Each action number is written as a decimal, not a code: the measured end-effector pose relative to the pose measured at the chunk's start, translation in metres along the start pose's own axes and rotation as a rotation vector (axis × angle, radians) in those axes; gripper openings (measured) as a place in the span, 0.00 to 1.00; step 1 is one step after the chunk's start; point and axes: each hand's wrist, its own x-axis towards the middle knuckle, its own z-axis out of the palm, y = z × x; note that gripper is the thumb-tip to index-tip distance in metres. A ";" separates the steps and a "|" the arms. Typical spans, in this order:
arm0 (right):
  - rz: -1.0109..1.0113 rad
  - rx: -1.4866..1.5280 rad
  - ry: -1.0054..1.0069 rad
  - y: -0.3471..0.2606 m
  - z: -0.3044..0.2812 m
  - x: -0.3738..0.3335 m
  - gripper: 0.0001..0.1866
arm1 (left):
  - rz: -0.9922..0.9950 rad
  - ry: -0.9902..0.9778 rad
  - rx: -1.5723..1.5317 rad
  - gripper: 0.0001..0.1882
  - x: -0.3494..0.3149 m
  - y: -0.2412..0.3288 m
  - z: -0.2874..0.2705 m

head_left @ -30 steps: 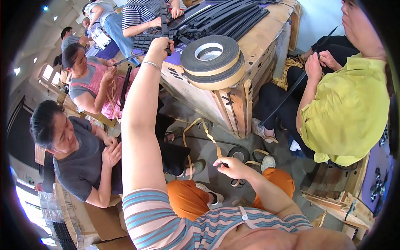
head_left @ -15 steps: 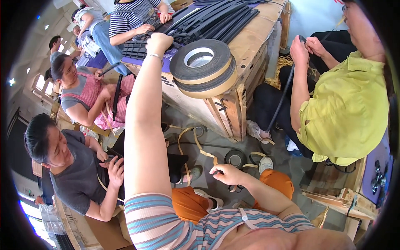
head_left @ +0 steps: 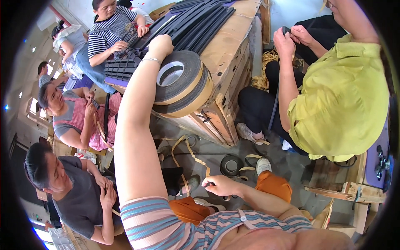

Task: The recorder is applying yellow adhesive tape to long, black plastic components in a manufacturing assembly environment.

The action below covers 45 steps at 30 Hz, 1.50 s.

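Observation:
My left arm is stretched out to the workbench. My left hand (head_left: pixel 161 46) is closed among the long black strips (head_left: pixel 200 29), with its fingers turned away; what it grips, if anything, is hidden. Just beside it, two stacked rolls of black foam tape (head_left: pixel 185 79) with tan backing stand at the bench corner. Low in front of my body, my right hand (head_left: pixel 221 185) is closed with a small black end at its fingertips. A tan-backed tape strip (head_left: pixel 198 159) runs from those fingers down toward the floor.
A roll of black tape (head_left: pixel 231 165) lies on the floor near my shoe. The wooden bench (head_left: pixel 221 121) has rough crate sides. A person in a yellow-green shirt (head_left: pixel 339 104) sits at right; a person in a dark shirt (head_left: pixel 81 191) sits close at left, with others beyond.
My view has turned, so the bench and tape rolls sit further left in the picture. My left hand remains at the black strips; my right hand stays low with the tape.

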 end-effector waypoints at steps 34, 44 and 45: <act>0.051 -0.189 0.001 -0.017 -0.011 -0.012 0.12 | -0.121 -0.053 -2.616 0.17 -0.265 0.030 -0.115; -0.032 0.043 0.255 -0.076 0.003 -0.067 0.11 | 0.130 -0.063 -2.267 0.18 -0.408 0.078 -0.115; -0.090 0.183 0.201 -0.094 0.002 -0.081 0.11 | 0.128 -0.065 -2.326 0.17 -0.419 0.076 -0.119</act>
